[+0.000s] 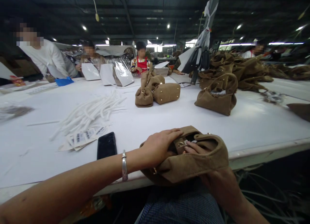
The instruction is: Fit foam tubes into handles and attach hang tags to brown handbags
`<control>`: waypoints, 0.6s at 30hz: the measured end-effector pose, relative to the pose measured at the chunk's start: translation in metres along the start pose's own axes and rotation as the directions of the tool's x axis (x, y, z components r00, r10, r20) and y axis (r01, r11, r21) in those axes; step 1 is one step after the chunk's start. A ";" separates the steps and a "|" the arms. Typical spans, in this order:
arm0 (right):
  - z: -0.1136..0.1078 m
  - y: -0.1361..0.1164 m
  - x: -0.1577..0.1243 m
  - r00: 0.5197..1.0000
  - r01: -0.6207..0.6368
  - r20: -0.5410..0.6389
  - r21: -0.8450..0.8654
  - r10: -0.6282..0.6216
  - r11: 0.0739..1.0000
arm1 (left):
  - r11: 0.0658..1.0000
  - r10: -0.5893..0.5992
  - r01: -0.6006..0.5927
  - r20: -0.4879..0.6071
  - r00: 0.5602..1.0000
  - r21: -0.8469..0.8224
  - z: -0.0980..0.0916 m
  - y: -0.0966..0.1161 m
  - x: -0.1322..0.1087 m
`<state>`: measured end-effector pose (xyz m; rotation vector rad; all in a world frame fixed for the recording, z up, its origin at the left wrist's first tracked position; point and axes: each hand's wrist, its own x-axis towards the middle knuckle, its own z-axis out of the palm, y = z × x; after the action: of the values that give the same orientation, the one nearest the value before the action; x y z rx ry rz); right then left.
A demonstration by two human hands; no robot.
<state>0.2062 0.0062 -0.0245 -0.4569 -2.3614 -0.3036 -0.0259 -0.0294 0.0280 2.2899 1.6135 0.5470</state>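
A brown suede-like handbag with gold-coloured rings lies tilted at the table's front edge, above my lap. My left hand grips its upper left side, fingers stretched across the top and thumb toward the opening. My right hand reaches through the handle loop, and its bent fingers are at the bag's mouth. Beside those fingertips are a tab with a gold-coloured ring and a small white piece. What the right fingers pinch is partly hidden. The bag's inside is mostly dark.
On the white table lie a black phone, barcode tags and white strips. Brown bags stand farther back, another bag to the right, before a bag pile. Several people work across the table.
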 end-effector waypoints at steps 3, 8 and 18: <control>-0.010 -0.004 -0.001 0.995 0.053 0.083 -0.054 -0.049 0.997 | 1.000 0.003 -0.003 -0.015 1.000 -0.001 0.000 0.003 0.000; -0.014 -0.013 -0.004 0.996 -0.018 0.081 -0.111 0.027 0.994 | 0.999 -0.027 0.027 -0.003 1.000 -0.017 -0.001 0.003 0.001; -0.001 0.006 -0.017 0.994 0.025 0.105 -0.060 -0.019 0.998 | 1.000 0.024 -0.024 -0.094 0.995 0.000 0.011 0.005 -0.002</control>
<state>0.2206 0.0079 -0.0349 -0.4869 -2.4661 -0.3715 -0.0173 -0.0325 0.0196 2.3178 1.6284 0.6704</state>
